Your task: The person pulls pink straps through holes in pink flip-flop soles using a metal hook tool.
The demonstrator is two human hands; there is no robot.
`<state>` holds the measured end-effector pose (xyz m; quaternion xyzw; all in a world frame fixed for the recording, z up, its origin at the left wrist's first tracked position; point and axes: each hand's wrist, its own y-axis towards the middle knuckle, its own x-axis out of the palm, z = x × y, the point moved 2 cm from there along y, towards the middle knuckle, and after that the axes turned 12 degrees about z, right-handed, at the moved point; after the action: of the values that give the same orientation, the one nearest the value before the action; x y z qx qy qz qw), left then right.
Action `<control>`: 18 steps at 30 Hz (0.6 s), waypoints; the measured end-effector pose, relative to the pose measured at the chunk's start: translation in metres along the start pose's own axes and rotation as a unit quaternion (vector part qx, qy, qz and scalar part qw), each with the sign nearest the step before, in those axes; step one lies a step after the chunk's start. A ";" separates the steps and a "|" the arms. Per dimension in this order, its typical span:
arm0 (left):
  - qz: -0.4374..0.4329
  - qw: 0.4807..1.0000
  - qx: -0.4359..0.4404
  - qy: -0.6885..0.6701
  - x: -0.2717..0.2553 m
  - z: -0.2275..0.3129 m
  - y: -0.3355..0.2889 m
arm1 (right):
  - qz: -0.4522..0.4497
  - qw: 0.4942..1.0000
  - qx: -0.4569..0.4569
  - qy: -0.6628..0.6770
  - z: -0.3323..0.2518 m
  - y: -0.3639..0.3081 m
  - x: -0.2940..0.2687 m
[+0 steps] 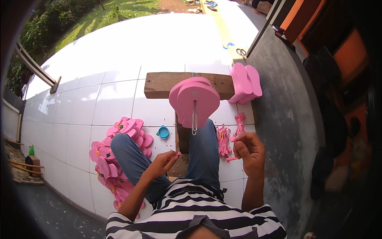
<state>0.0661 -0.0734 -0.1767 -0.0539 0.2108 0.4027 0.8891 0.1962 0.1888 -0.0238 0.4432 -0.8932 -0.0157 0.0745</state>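
My left hand (164, 162) is closed in front of my lap, pinching a small pink rubber piece (178, 153). Raised on the other side, my right hand (250, 153) grips a pink flip-flop strap (231, 159); one end shows at the fingertips, another below the thumb, and the rest is hidden in the palm. Between and beyond both hands, pink flip-flop soles (199, 99) hang against a wooden stand (159, 85), with a looped metal wire (194, 119) down their front. Bundles of pink straps (224, 141) lie on the floor beside my right hand.
Flip-flops with flower trims are heaped (105, 153) by my left knee. A small blue dish (163, 132) sits near the stand's post amid pink scraps. Stacked pink soles (246, 83) stand right of the stand, before a grey wall (274, 99). Scissors (241, 52) lie farther back.
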 end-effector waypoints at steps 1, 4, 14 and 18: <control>-0.029 1.000 0.010 -0.003 0.020 -0.011 0.006 | -0.020 0.998 0.023 0.047 0.003 0.003 0.022; -0.070 0.990 0.082 0.089 0.074 -0.059 -0.001 | 0.005 0.996 -0.005 0.093 0.006 0.012 0.075; -0.175 0.947 -0.118 0.240 0.078 -0.101 -0.032 | 0.005 0.990 -0.134 -0.046 0.017 0.012 0.081; -0.178 0.924 -0.105 0.322 0.063 -0.071 -0.019 | 0.024 0.976 -0.207 -0.069 0.014 0.010 0.087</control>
<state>0.0934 -0.0614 -0.2690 -0.3105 0.4290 0.2187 0.8195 0.1350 0.1254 -0.0260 0.3940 -0.8840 -0.2293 0.1030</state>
